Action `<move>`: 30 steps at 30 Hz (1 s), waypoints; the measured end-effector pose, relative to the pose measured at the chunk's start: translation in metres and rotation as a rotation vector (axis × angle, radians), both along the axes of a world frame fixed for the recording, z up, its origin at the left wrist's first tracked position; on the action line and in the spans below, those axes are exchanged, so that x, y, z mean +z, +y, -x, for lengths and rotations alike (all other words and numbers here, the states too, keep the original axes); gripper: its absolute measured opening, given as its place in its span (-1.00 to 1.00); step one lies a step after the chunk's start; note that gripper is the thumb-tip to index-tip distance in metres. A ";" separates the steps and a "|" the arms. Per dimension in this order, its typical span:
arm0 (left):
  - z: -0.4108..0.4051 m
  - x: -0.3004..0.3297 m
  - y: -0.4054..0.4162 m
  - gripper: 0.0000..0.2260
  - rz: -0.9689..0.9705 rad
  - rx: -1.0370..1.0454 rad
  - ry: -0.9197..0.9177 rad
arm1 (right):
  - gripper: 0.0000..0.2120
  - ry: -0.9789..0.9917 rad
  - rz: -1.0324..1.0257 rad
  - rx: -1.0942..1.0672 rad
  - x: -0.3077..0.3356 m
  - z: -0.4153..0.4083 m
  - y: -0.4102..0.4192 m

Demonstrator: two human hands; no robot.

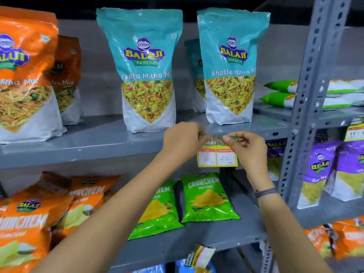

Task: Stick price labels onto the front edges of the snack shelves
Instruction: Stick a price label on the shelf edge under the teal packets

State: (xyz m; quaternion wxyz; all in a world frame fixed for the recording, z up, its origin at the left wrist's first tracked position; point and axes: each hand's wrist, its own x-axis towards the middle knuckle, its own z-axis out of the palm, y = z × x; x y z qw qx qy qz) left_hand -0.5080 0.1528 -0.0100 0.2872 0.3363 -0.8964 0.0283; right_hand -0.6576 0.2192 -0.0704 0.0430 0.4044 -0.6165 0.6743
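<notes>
A yellow price label (217, 157) with two white boxes, one reading 20, hangs against the front edge of the upper grey shelf (78, 152). My left hand (182, 141) pinches the label's top left corner. My right hand (246, 146) pinches its top right part, thumb and forefinger on the green and red printed strip. Both hands press the label's top at the shelf lip, below the right teal Khatta Mitha Mix bag (230, 66). A second label (201, 255) hangs curled on the lower shelf's front edge (157, 253).
Teal bag (145, 69) and orange bags (23, 75) stand on the upper shelf. Green Crunchem packets (206, 198) and orange packets (35, 217) lie on the lower shelf. A perforated grey upright (307, 95) divides off the right rack with purple bags (319, 170).
</notes>
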 end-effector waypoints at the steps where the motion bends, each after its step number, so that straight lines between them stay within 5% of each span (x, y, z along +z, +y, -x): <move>1: -0.004 -0.006 0.003 -0.69 0.072 0.011 -0.019 | -0.93 0.053 -0.013 0.010 -0.002 0.000 0.002; 9: -0.004 -0.029 0.005 -0.72 0.322 0.055 -0.078 | -0.92 0.258 -0.032 -0.015 -0.009 -0.002 0.003; 30: 0.019 -0.013 0.009 -0.56 0.261 0.249 0.106 | -0.72 0.174 0.075 -0.113 -0.008 -0.006 0.000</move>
